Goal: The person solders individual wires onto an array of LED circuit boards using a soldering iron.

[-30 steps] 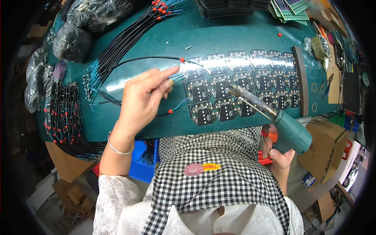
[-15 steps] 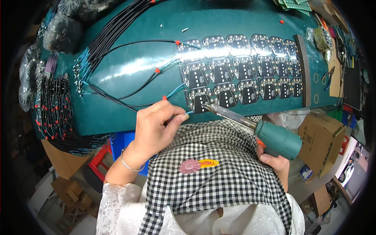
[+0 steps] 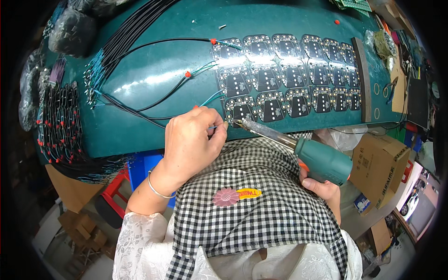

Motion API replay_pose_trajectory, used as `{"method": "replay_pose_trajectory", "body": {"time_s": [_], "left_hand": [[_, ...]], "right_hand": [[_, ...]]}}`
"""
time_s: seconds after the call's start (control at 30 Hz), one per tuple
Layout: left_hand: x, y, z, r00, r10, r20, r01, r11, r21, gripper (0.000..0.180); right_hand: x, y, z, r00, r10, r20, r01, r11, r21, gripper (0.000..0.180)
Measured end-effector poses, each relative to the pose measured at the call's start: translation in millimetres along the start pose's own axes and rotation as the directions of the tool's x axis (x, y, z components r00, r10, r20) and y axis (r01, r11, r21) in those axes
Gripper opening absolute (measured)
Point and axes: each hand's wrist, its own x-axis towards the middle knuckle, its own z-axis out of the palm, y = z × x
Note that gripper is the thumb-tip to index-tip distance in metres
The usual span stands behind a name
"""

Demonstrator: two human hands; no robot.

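the soldering iron (image 3: 302, 148) is brought nearer the left hand (image 3: 196, 134), whose grip is clamped on a blue wire (image 3: 213, 127), seemingly to steady it beside the lower-left circuit board (image 3: 241, 111); the handle (image 3: 326, 161) is clasped by the right hand (image 3: 323, 188) (well back, presumably against heat).

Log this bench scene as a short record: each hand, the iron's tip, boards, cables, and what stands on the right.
Left hand: pinching a blue wire
Right hand: gripping the soldering iron by its green handle
Iron tip: over the near-left board, beside the left hand; contact unclear
Boards: black circuit boards, three rows on the green table
Cables: black cables bundled left of the boards
Right side: dark bar, cardboard box
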Motion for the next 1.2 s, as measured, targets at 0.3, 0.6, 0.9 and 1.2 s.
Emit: {"method": "replay_pose_trajectory", "body": {"time_s": [0.3, 0.6, 0.9, 1.2], "left_hand": [[4, 0, 0, 0.999, -0.037, 0.021, 0.037, 0.999, 0.004, 0.013], [4, 1, -2, 0.998, -0.055, 0.023, 0.055, 0.998, 0.001, 0.013], [4, 2, -3, 0.998, -0.054, 0.022, 0.053, 0.998, 0.015, 0.013], [1, 1, -7, 0.999, -0.031, 0.043, 0.029, 0.998, 0.057, 0.012]], "right_hand": [[3, 13, -2, 0.999, -0.040, 0.033, 0.043, 0.995, -0.092, 0.016], [7, 18, -1, 0.991, -0.136, 0.011, 0.134, 0.952, -0.274, 0.018], [1, 1, 1, 0.991, 0.046, -0.124, -0.024, 0.985, 0.172, 0.022], [-10, 29, -18, 0.987, -0.146, 0.073, 0.156, 0.975, -0.161, 0.053]]}}
